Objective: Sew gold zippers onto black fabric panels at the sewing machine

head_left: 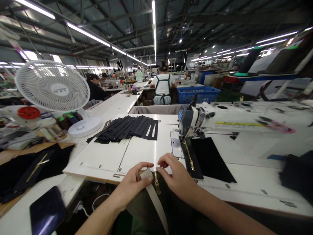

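Observation:
My left hand (137, 178) is closed, its thumb pressing a pale beige strip (156, 204) against the fingers. The strip hangs down over my lap. Thumb and forefinger of my right hand (177, 174) pinch at the top end of a zipper (156, 182) with gold teeth, which dangles between the hands at the table's front edge. To the right, a black panel (192, 158) with a gold zipper in its slot lies under the presser foot of the sewing machine (192, 120). A plain black piece (211, 160) lies beside it.
Slotted black panels (129, 127) lie fanned out on the white table (97, 160). A white fan (58, 88) stands at left, with a phone (47, 210) nearer. Scissors (276, 124) rest on the machine. A blue basket (198, 94) and a co-worker (162, 85) are ahead.

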{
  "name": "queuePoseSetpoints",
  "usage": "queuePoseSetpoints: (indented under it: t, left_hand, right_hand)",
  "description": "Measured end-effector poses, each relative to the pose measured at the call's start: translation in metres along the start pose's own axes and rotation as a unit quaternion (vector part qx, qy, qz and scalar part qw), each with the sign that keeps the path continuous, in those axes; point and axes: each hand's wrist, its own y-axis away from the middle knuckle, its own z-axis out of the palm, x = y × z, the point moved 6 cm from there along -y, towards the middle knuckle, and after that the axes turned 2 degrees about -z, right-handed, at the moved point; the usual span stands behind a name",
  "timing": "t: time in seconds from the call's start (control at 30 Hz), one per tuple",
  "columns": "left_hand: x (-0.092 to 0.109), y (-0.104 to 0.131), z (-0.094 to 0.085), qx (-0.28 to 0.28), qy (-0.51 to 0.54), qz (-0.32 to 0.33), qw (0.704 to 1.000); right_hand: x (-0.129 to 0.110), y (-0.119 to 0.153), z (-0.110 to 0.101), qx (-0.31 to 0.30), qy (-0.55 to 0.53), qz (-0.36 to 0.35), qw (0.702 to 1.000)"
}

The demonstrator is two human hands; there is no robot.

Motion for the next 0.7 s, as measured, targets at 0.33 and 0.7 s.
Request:
queuePoseSetpoints:
  t: [0.33, 0.7]
  left_hand:
    - [0.011, -0.006, -0.007, 0.06, -0.025, 0.012, 0.998]
    - [0.013, -0.01, -0.007, 0.051, -0.011, -0.012, 0.999]
  right_hand:
    - [-0.034, 0.028, 0.008, -0.029, 0.249, -0.26, 0.932]
    - [-0.018, 0.011, -0.002, -0.047, 0.039, -0.137, 0.989]
